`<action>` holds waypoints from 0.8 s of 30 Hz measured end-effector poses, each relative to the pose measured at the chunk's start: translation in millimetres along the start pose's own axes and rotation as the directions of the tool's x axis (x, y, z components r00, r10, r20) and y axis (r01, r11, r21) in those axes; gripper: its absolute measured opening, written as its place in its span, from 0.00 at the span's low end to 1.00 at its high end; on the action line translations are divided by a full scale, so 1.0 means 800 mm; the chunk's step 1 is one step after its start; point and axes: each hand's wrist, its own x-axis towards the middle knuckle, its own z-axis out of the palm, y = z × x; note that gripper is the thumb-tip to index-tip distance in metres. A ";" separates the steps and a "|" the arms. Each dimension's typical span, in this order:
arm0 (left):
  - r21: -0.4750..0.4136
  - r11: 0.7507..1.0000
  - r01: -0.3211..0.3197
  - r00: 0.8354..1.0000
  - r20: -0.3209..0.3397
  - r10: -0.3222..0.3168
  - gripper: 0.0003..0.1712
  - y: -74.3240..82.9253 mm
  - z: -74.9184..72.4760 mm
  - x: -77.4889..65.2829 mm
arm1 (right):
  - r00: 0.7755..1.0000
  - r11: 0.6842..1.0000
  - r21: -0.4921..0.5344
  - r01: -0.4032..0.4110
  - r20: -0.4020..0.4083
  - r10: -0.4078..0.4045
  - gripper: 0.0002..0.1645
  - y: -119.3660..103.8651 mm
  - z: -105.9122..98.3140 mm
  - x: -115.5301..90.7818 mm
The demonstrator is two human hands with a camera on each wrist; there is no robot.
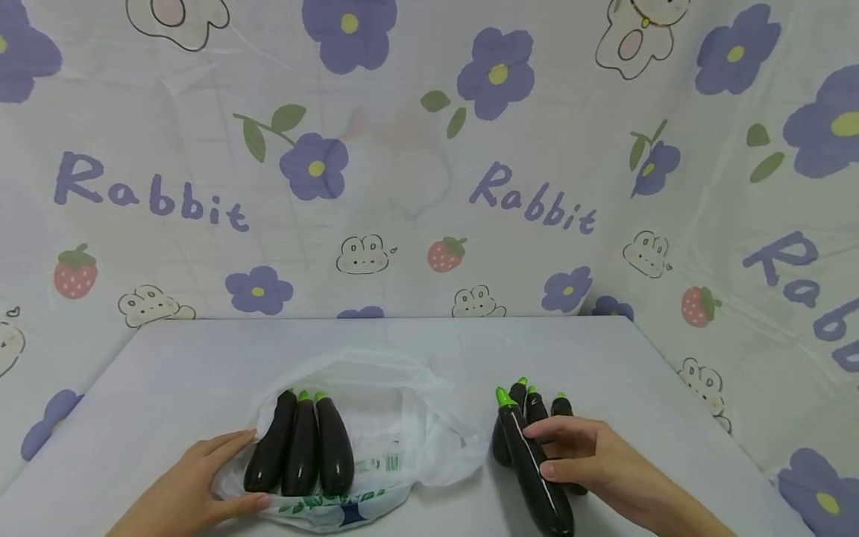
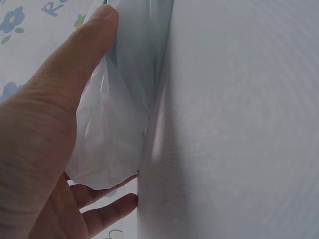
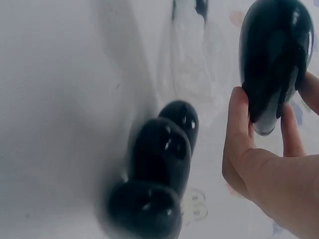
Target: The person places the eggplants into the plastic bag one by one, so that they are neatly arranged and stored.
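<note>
A white plastic bag (image 1: 376, 365) lies spread on the table, with three dark eggplants (image 1: 302, 447) side by side on it, their green stem ends pointing away. My left hand (image 1: 201, 477) holds the bag's left edge; in the left wrist view the thumb lies over the plastic (image 2: 119, 89), with the fingers beyond it. To the right of the bag, my right hand (image 1: 590, 462) grips another eggplant (image 1: 530, 470) between thumb and fingers. That eggplant (image 3: 274, 55) is raised above the others in the right wrist view. Three more eggplants (image 3: 162, 154) lie under and behind it, partly hidden.
The white table (image 1: 201, 358) ends at a back edge against a hanging sheet (image 1: 396, 164) printed with flowers, rabbits and strawberries. More of the sheet hangs along the right side. Green print and a barcode show on the bag.
</note>
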 end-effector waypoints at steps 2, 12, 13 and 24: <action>0.002 1.000 0.002 1.000 -0.002 -0.002 0.55 -0.001 0.000 0.000 | 0.999 1.000 -0.014 0.007 0.032 -0.006 0.24 -0.001 0.007 0.006; 0.007 1.000 0.026 1.000 0.016 -0.026 0.57 0.002 0.000 0.003 | 0.989 1.000 0.020 0.006 0.146 -0.009 0.25 0.004 0.039 0.027; 0.010 1.000 0.026 1.000 0.016 -0.026 0.57 0.002 0.000 0.004 | 0.988 1.000 0.025 0.009 0.151 -0.012 0.25 0.004 0.043 0.030; 0.005 0.998 0.055 0.998 0.040 -0.055 0.58 0.003 -0.002 0.002 | 0.978 0.997 0.060 -0.043 0.204 0.030 0.26 0.002 0.078 0.059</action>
